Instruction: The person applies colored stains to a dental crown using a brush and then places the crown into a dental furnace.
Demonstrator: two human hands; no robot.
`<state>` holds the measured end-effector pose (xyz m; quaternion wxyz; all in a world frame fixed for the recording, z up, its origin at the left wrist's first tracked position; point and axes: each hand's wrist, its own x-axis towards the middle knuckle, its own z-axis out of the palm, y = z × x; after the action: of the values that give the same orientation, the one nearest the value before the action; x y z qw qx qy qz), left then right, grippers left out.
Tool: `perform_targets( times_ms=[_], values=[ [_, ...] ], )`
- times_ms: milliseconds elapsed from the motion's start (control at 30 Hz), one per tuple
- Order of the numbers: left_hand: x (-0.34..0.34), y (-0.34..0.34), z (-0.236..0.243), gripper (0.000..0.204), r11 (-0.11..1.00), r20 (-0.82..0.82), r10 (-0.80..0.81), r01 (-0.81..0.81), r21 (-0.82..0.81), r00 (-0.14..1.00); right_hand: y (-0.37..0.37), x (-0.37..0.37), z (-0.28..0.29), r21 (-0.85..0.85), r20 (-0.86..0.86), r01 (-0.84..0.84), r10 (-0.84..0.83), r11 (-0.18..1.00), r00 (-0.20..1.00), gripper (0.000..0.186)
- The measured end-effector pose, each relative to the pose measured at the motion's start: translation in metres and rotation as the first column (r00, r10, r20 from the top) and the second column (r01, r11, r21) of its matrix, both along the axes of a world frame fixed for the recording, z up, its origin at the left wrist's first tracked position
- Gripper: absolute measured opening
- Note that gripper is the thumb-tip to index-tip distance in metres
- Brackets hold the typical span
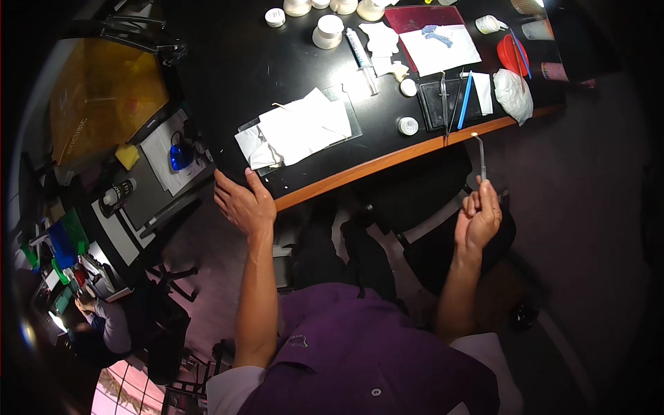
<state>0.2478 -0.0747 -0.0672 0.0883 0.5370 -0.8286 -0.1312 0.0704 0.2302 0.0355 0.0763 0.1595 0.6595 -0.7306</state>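
Black bench (pixel 235 69) with a wooden edge (pixel 360 170) is running across the top under bright light; a dark chair (pixel 446 245) is standing below, on the right. Right hand (pixel 478 225) is pinching a thin metal tool (pixel 483 163) near its lower end, thumb against fingertips, other fingers curling in. Tool is pointing up at the bench, bent tip showing against the wooden edge; can't tell the height gap. Small pale bit (pixel 474 134) is sitting on the tip. Handling, my guess: tool is being light, stiff, maybe slick; pale bit is looking fragile, so hold the shank, well back from the bend. Left hand (pixel 250 207) is reaching to the bench corner, nothing visible in it, thumb well apart from fingers; can't tell contact. Papers (pixel 304 131) are lying just past its thumb. Around the tip: tray (pixel 430 104) with blue stick (pixel 466 100) is crowding the way forward, jar (pixel 408 126) is standing left, white wad (pixel 513 97) is lying right.
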Motion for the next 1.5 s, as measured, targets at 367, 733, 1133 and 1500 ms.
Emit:
perform_targets(
  times_ms=[367, 733, 1133, 1500],
  values=[
    [0.004, 0.000, -0.002, 0.069, 1.000, 0.003, 0.001, -0.001, 0.024, 1.000, -0.042, 0.047, -0.003, 0.039, 0.104, -0.271, 0.266, 0.962, 0.958, 0.021],
    [0.000, 0.000, -0.001, 0.069, 1.000, -0.008, -0.006, 0.006, 0.029, 1.000, -0.078, 0.095, 0.007, 0.443, -0.383, -0.413, 0.585, 0.796, 0.715, 0.011],
    [0.001, 0.000, -0.001, 0.067, 1.000, -0.016, -0.010, 0.011, 0.011, 1.000, -0.083, 0.091, 0.019, 0.416, -0.549, -0.394, 0.572, 0.820, 0.610, 0.017],
    [0.000, 0.000, 0.000, 0.066, 1.000, -0.016, -0.016, 0.016, 0.016, 1.000, -0.064, 0.077, 0.040, 0.567, -0.643, -0.325, 0.653, 0.757, 0.399, 0.017]
  ],
)
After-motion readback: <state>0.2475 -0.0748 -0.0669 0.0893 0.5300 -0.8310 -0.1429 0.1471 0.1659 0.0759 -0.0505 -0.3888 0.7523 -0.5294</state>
